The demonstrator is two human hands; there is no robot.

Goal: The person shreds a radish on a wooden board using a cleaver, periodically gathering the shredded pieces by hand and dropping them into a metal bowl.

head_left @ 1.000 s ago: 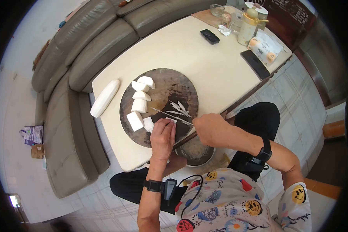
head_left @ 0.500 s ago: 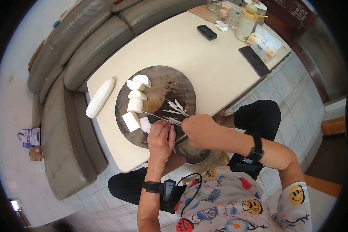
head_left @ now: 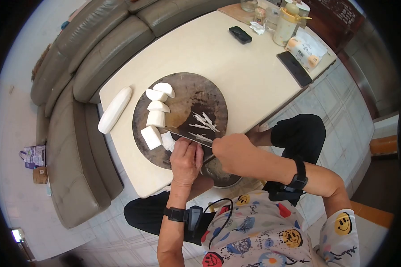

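Observation:
My right hand (head_left: 231,151) is wrapped round the handle of a kitchen knife (head_left: 187,135), whose blade points left across a round, dark chopping board (head_left: 182,82). Against the blade's near side, the curled fingers of my left hand (head_left: 186,160) press down on a piece of white radish, mostly hidden under them. A white radish slab (head_left: 167,141) shows just left of those fingers. Several peeled radish chunks (head_left: 156,119) form a line along the board's left side. Beyond the blade lie thin radish strips (head_left: 204,121), some of them close against it.
A whole peeled radish (head_left: 115,110) lies on the cream table (head_left: 200,49), left of the board. Toward the far right are a phone (head_left: 294,69), a black case-like object (head_left: 240,34), a tissue pack (head_left: 305,49) and a bottle (head_left: 284,29). A grey sofa (head_left: 113,58) borders the table.
The knife blade has tilted, so more of its flat face shows, and my right hand has shifted slightly. My left hand stays on the radish. The whole view has moved a little.

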